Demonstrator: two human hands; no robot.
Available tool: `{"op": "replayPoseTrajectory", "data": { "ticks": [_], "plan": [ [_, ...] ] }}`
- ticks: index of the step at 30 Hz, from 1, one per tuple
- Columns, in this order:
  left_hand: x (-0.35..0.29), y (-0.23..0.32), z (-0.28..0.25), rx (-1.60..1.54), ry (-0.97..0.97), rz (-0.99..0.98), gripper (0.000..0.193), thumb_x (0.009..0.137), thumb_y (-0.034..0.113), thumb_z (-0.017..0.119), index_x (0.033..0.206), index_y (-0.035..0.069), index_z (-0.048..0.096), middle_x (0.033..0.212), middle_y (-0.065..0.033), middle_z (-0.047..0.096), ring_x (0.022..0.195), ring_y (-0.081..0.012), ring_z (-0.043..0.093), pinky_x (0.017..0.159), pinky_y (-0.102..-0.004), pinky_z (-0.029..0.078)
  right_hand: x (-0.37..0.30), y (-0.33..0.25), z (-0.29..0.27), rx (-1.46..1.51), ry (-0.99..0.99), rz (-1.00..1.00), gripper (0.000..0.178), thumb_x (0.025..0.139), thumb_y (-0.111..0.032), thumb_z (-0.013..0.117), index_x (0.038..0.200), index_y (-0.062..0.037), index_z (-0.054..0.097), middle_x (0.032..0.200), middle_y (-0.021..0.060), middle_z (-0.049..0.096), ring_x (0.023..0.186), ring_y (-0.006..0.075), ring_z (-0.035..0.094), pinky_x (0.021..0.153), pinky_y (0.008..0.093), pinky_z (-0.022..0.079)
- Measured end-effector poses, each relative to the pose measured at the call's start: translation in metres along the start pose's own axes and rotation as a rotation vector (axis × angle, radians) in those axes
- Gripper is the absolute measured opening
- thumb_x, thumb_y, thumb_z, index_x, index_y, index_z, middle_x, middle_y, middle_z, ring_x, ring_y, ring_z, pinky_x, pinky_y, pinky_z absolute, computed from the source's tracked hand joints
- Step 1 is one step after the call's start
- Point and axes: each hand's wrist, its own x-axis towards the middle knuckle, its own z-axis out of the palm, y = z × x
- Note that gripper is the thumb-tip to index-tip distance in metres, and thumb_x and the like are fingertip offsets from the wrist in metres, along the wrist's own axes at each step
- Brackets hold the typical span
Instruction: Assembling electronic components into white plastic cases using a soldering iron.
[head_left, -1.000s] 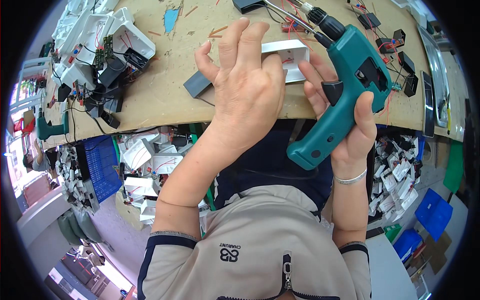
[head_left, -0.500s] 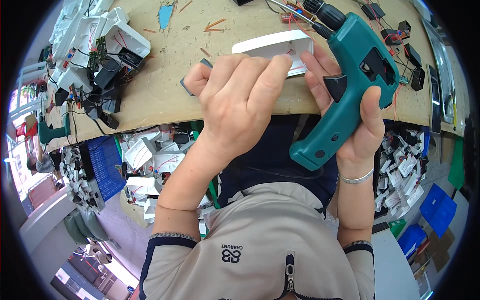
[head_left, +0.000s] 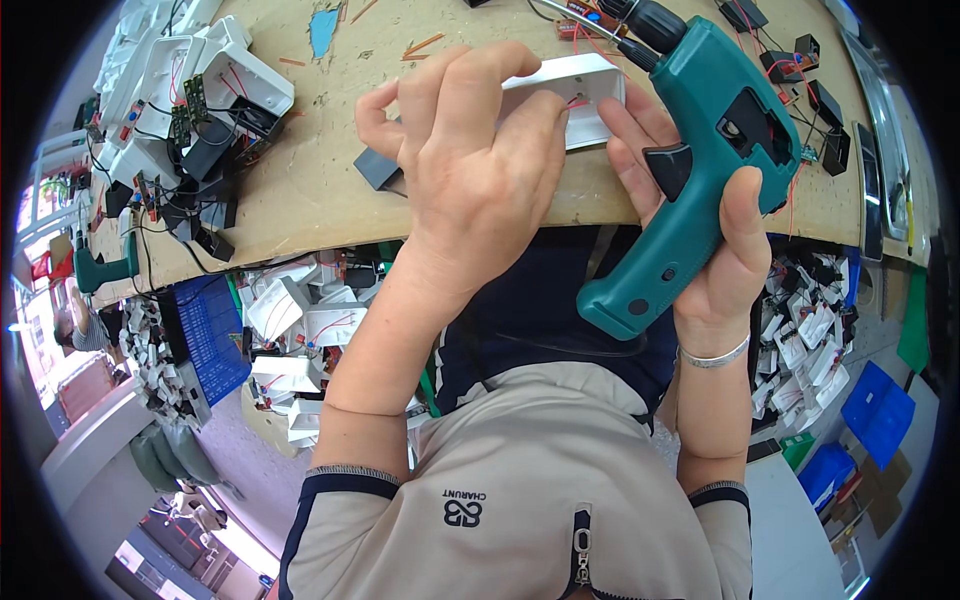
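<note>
My right hand is wrapped round the grip of a teal power screwdriver. Its black chuck and long metal bit point to the upper left, and the fingers lie behind the black trigger. A white plastic housing, open side up, lies beyond my hands, its right end close to my right fingertips. My left hand hovers over the housing's left part with bent fingers apart; the thumb reaches into it near a short red wire. A dark grey block sits partly hidden beside my left hand.
White housings with wires and black boxes are heaped at the table's left. Small black boxes with red wires lie at the right. A second teal tool hangs by the left edge. Bins of white parts stand below the table.
The fingers of my left hand have uncurled and lifted, spreading apart over the housing. The housing has shifted slightly away. My right hand keeps hold of the screwdriver almost unmoved.
</note>
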Motion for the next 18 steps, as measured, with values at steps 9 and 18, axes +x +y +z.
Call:
{"op": "replayPoseTrajectory", "data": {
  "ticks": [9, 18],
  "plan": [
    [0.005, -0.002, 0.009, 0.034, -0.080, 0.024, 0.002, 0.066, 0.009, 0.062, 0.067, 0.009, 0.062, 0.083, 0.0014, 0.057, 0.074, -0.0142, 0.053, 0.088, -0.0418, 0.024, -0.046, -0.029, -0.016, -0.344, -0.017, -0.021, 0.077, 0.079, -0.043, 0.056, 0.131, 0.0033, 0.022, 0.127, 0.0266, 0.033, 0.102, 0.0310, 0.051, 0.071, 0.0310, 0.052],
    [0.005, -0.002, 0.013, 0.056, -0.083, 0.018, 0.003, 0.063, 0.008, 0.062, 0.065, 0.005, 0.061, 0.080, -0.0002, 0.056, 0.076, -0.0152, 0.051, 0.080, -0.0387, 0.027, -0.100, -0.044, -0.011, -0.683, 0.216, -0.134, 0.075, 0.072, -0.045, 0.065, 0.120, 0.0051, 0.035, 0.107, 0.0232, 0.050, 0.066, 0.0158, 0.055, 0.053, 0.0213, 0.046]
  ]
}}
